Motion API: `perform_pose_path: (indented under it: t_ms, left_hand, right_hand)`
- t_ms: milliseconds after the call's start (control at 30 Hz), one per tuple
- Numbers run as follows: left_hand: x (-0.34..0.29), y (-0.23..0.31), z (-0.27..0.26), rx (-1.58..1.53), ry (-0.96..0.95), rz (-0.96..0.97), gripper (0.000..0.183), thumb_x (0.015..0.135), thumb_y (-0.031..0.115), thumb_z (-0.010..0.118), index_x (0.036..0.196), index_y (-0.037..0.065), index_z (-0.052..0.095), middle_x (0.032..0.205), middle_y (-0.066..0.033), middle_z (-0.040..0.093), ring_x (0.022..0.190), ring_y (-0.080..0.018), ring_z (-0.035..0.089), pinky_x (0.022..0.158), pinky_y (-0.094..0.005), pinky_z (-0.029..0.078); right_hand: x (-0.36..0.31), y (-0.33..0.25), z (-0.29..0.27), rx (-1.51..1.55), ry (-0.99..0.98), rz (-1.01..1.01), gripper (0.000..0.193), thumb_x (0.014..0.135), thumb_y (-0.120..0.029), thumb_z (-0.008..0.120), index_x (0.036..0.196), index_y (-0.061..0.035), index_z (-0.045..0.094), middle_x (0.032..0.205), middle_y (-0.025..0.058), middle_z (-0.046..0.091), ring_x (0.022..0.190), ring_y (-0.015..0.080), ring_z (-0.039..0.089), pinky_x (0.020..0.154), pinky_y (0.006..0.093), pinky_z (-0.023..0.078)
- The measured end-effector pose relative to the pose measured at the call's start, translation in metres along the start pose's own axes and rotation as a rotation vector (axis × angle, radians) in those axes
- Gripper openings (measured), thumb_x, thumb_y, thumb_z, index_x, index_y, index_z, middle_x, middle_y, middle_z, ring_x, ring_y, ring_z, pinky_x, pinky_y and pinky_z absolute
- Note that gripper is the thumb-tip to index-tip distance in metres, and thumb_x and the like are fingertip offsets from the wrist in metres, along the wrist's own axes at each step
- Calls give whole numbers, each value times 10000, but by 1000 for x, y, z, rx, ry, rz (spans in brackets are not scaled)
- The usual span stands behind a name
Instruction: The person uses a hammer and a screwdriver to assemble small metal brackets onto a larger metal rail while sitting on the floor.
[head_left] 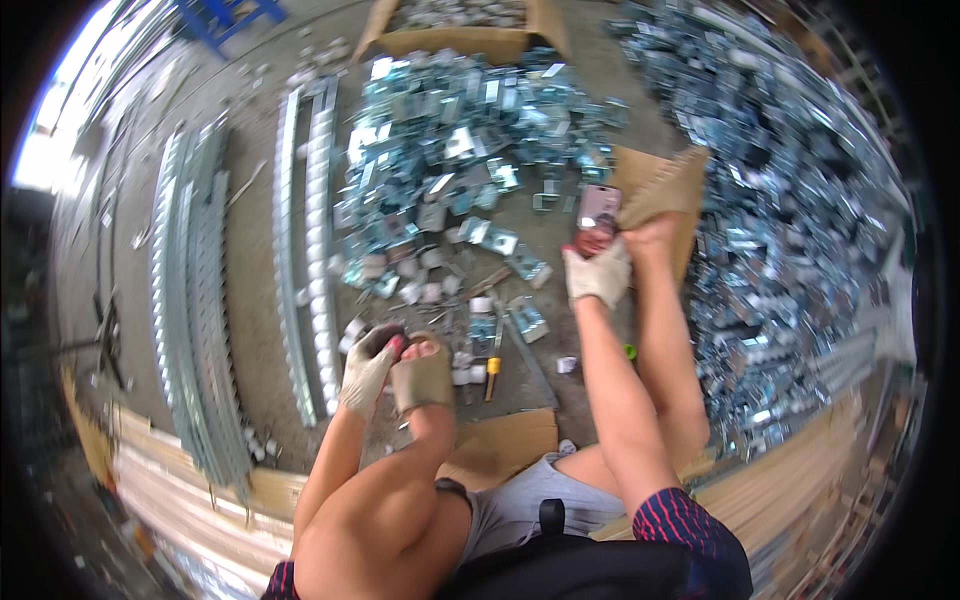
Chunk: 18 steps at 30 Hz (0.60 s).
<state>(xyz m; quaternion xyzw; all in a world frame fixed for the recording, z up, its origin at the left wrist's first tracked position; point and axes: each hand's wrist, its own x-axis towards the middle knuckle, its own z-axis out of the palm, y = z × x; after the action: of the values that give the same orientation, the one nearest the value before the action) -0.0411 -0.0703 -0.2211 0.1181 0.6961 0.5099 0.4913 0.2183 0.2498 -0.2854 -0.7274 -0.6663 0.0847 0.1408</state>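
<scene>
My right hand (600,275), in a pale glove with bare fingertips, is closed on a smartphone (599,208) above the floor. The phone has a shiny, reflective face. My left hand (369,370), gloved as well, rests beside my left foot with its fingers curled in. Something dark is at its fingertips; whether it is the glove or a held thing I cannot make out. Ahead of it lie loose white plastic pieces (431,293) and small bluish metal brackets (527,318). A screwdriver with a yellow-and-black handle (493,367) stands out between my feet.
A heap of shiny metal brackets (450,120) spreads ahead, a larger one (790,200) on the right. Long metal rails (195,300) and a rail lined with white pieces (318,220) lie on the left. A cardboard box (450,42) stands at the far side; flat cardboard (690,185) lies under my right foot.
</scene>
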Motion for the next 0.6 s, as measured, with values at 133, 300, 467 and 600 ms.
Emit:
perform_pose_path:
  t_ms: [133, 300, 467, 600]
  left_hand:
    - [6, -3, -24, 311, 427, 242, 361, 1008, 163, 723, 1329, 1, 693, 1165, -74, 771, 1034, -110, 693, 913, -283, 553]
    - [4, -21, -103, 1251, 1015, 258, 594, 859, 478, 825, 1300, 107, 687, 1301, -220, 651, 1225, -418, 612, 1054, -522, 471]
    - [19, -48, -132, 1184, 1211, 9, 663, 887, 611, 742, 1274, 81, 651, 1223, -188, 665, 1163, -386, 631, 992, -499, 486]
    - [25, -53, -151, 1125, 823, -245, 852, 776, 612, 819, 1386, 56, 607, 1301, -189, 656, 1261, -389, 610, 1057, -501, 496]
  right_hand:
    - [-22, 20, -1, 124, 134, -69, 1050, 811, -550, 862, 1543, 67, 431, 1508, 288, 536, 1392, 407, 526, 1189, 514, 397]
    - [-102, 16, -37, 429, -64, -130, 765, 942, -276, 800, 1526, 68, 446, 1474, 248, 551, 1363, 365, 547, 1181, 455, 414]
    - [-172, 32, -42, 631, -291, -283, 660, 893, -56, 758, 1476, 73, 478, 1433, 263, 561, 1317, 390, 582, 1136, 458, 456]
    - [-207, 50, -50, 477, -363, -334, 648, 898, -114, 749, 1470, 54, 496, 1423, 276, 560, 1329, 438, 555, 1148, 517, 424]
